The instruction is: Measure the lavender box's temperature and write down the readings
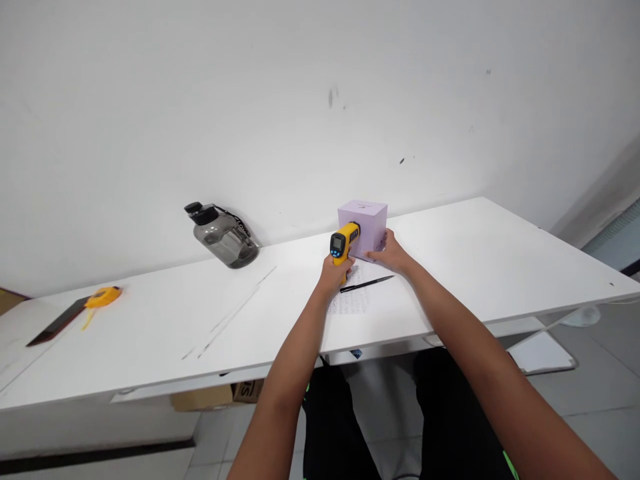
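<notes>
The left hand (334,270) grips the infrared thermometer (344,243), its nose touching or just short of the purple box (364,227) near the counter's (475,267) far edge. The right hand (391,253) rests flat against the box's side, steadying it. Judged stage: aiming done, reading pending. A pen (367,285) lies on paper (350,299) beside the hands.

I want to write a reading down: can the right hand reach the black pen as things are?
Probably yes: the right hand rests on the lilac box, the black pen lies just beside it, nothing between.
</notes>
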A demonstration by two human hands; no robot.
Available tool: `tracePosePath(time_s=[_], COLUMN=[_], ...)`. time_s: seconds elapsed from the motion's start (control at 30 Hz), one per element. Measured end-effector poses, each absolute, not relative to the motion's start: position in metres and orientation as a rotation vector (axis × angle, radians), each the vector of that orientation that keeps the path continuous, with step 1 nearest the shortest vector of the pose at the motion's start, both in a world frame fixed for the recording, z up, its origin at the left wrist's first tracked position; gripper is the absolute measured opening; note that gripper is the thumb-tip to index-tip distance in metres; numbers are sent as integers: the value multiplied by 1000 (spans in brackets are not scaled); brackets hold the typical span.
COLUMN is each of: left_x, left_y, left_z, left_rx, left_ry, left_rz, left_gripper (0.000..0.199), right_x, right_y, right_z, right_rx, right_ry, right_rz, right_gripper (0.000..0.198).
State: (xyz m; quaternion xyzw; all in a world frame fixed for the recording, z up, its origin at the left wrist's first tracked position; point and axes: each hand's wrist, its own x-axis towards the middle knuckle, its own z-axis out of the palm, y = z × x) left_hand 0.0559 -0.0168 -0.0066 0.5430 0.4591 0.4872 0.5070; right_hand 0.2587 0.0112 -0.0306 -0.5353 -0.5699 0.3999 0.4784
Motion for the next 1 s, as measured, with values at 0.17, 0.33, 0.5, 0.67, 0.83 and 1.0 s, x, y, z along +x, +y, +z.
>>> tracePosePath(time_s=[0.17, 0.33, 0.5, 0.67, 0.83, 1.0], left_x=[56, 57, 57, 56, 56, 57], left_y=[-17, -17, -17, -16, -17, -20], left_z=[-5, -5, -6, -8, -6, -2], left_rx=[1275, 1271, 1271, 1276, 1292, 1278], left_ry=[1095, 1091, 1090, 1089, 1091, 1093], left_rz=[1178, 1175, 1177, 1178, 1186, 1177], left_gripper=[53, 54, 54, 51, 49, 51], right_x=[258, 259, 257, 256, 254, 253], right_y=[9, 5, 4, 3, -1, -4], right_z=[-29, -24, -22, -22, -19, -17], right_rx=[-1313, -1313, -1331, -1355, -1347, -1371], right_ry=[-1393, -1389, -1402, -1413, -1421, -1436], right_rz=[961, 986, 946, 928, 883, 837], right_gripper=[100, 98, 96, 94, 90, 83])
